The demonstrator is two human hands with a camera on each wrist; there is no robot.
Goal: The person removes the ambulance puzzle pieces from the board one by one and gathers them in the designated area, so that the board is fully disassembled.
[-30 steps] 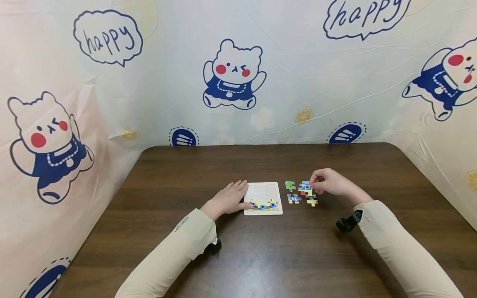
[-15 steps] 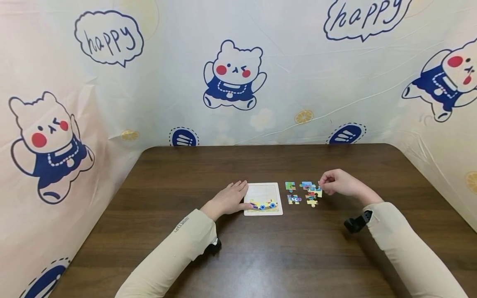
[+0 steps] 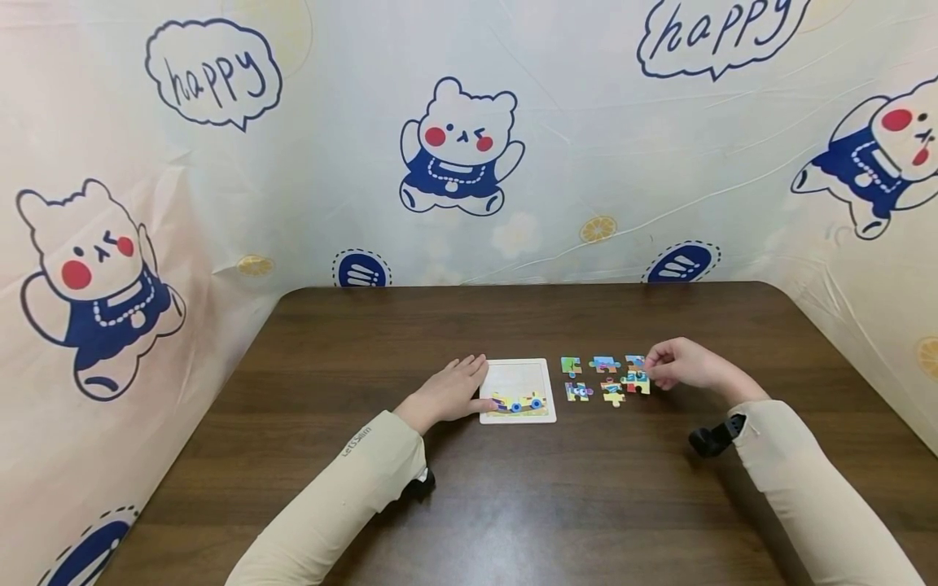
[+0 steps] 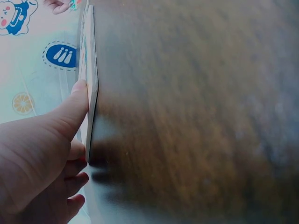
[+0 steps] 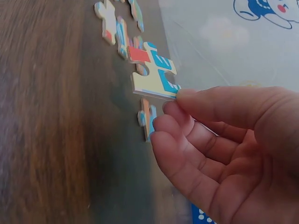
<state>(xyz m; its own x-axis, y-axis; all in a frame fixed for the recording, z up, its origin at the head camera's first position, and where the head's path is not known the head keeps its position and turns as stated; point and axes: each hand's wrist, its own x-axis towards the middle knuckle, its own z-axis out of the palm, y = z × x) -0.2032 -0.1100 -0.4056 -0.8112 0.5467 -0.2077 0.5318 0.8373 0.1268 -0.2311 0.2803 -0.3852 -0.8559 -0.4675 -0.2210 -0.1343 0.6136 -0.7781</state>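
Brown table (image 3: 469, 513); left hand (image 3: 447, 392) partly covers tray (image 3: 551, 391), right hand (image 3: 687, 365) pinched piece (image 5: 154, 80).

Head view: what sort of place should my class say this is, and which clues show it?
Probably an indoor tabletop play or activity corner: a cartoon-printed sheet encloses the back and sides of a brown table, where puzzle pieces lie beside a white puzzle board.

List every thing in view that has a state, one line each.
puzzle tray: flat, partly filled; vehicle pieces along near edge, bare beyond
held jigsaw piece: pinched at one edge, tilted
right grip: pinching held jigsaw piece
left grip: fingers extended, touching puzzle tray
loose jigsaw pieces: unassembled, on wood-grain table
wrist cameras: worn
printed backdrop: hung, creased
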